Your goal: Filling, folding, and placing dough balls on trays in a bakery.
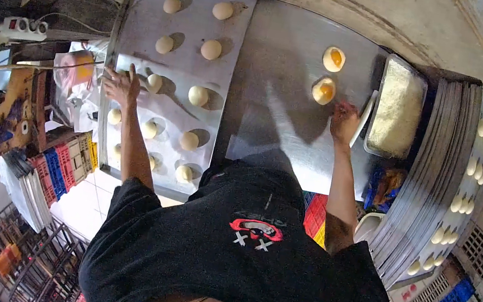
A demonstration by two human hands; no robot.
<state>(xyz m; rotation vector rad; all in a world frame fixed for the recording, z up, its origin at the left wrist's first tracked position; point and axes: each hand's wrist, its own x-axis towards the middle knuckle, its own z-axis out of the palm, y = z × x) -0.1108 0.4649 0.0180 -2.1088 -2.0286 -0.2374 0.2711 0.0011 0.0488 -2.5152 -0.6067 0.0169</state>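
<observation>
With the left hand [119, 85] spread flat on the baking tray [149, 16] at frame left and the right hand [343, 120], fingers loosely curled and empty, just below the two yolk-topped dough rounds [325, 91] at upper centre, a careless nudge could smear their filling.

Baking tray [150, 10] sits on my left with dough balls [198, 95] in two rows on it, my left hand [120, 85] at its edge. Two filled dough pieces [325, 91] lie right of it, just beyond my right hand [344, 118]. Crumb tray [397, 109] further right, then stacked trays [432, 181].
</observation>
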